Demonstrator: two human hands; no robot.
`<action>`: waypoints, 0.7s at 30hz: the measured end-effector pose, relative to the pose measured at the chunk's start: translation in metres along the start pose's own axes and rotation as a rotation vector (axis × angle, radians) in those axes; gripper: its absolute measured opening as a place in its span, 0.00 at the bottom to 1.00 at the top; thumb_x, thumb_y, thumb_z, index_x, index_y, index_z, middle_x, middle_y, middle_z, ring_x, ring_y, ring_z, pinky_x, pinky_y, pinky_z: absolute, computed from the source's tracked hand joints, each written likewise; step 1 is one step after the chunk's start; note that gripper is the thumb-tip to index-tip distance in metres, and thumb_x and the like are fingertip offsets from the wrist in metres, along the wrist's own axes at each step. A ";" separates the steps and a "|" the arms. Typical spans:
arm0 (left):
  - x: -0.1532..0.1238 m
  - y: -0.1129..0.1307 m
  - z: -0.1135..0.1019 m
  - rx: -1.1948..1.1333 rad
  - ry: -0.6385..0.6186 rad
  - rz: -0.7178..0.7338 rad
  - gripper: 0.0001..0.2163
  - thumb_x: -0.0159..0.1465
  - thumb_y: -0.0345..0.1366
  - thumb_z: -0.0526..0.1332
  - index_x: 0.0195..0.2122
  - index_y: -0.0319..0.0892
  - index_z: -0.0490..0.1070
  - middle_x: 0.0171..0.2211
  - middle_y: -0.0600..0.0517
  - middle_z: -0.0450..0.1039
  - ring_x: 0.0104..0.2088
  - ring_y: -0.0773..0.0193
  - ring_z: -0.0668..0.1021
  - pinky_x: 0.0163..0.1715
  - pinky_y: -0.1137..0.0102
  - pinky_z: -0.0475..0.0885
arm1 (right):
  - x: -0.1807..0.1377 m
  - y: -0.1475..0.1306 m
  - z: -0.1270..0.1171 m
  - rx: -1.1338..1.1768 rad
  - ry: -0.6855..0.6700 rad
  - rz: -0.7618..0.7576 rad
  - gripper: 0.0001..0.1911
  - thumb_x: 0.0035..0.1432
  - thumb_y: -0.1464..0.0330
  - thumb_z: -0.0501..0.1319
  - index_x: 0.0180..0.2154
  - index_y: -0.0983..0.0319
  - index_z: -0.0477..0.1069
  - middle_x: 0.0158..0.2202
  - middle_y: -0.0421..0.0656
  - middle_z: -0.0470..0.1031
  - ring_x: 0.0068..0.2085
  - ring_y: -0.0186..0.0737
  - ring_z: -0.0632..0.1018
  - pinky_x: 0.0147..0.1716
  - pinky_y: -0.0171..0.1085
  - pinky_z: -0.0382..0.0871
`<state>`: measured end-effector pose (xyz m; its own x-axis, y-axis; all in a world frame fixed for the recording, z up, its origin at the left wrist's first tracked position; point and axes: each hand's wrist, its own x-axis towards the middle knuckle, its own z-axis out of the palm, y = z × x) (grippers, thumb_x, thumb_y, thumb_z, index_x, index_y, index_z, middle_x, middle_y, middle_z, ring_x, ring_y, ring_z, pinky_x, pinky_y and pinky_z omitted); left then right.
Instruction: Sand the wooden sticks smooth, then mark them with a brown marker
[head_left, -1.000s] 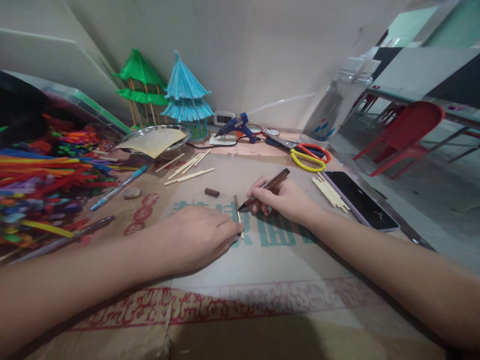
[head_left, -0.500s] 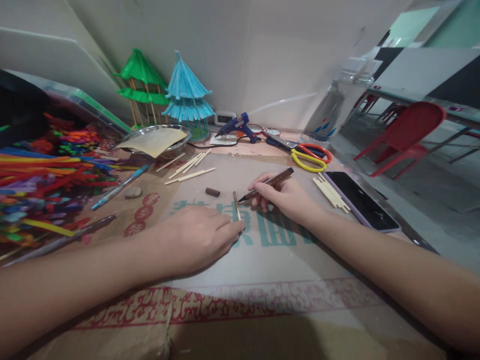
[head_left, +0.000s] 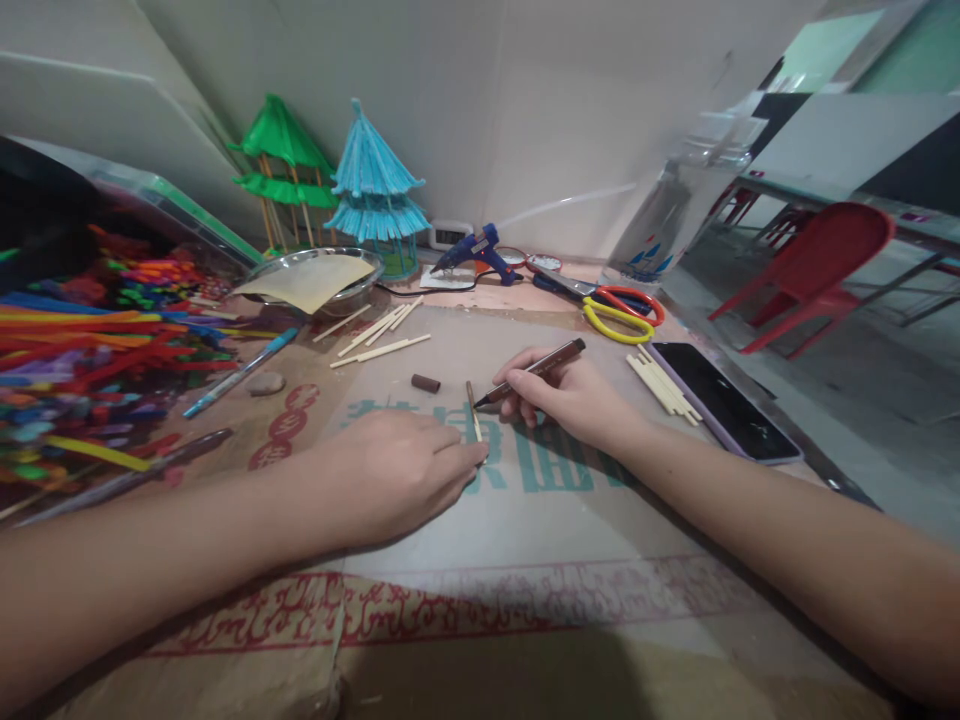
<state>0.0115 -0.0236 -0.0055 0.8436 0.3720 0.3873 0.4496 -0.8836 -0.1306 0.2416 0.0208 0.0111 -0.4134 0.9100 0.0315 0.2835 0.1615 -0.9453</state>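
From where I stand, take the thin wooden stick (head_left: 473,400), brown at its far end and pale nearer the person, as the centre of a clock, with twelve towards the wall. It lies on the printed brown cardboard sheet (head_left: 442,685) between the two hands. At eight o'clock the left hand (head_left: 405,462) rests palm down, fingers close together, fingertips on the stick's near end; whether they pinch it or only press it I can't tell. At three the right hand (head_left: 559,392) pinches a slim dark-brown marker pen (head_left: 541,370) between thumb and fingers, its dark tip at the stick's side.

A short brown cylindrical cap (head_left: 425,383) lies close by at ten, with loose pale wooden sticks (head_left: 382,350) farther out the same way. At three, beyond the right hand, a small bundle of pale round sticks (head_left: 663,386) lies beside a black-screened phone in a purple case (head_left: 724,400). Scissors with red and yellow handles (head_left: 619,313) sit at two, a blue glue gun (head_left: 480,252) at twelve, and a light-blue two-tiered pavilion model (head_left: 377,180) at eleven.
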 end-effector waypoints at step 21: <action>0.003 0.000 -0.002 -0.011 0.007 0.009 0.13 0.71 0.33 0.51 0.43 0.39 0.76 0.26 0.51 0.77 0.23 0.60 0.76 0.23 0.66 0.67 | 0.001 0.001 0.000 0.007 0.001 -0.010 0.10 0.61 0.62 0.61 0.34 0.63 0.71 0.22 0.39 0.76 0.19 0.30 0.71 0.18 0.31 0.65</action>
<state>0.0133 -0.0236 -0.0024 0.8456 0.3619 0.3923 0.4385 -0.8902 -0.1239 0.2414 0.0223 0.0101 -0.4156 0.9086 0.0412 0.2730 0.1679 -0.9473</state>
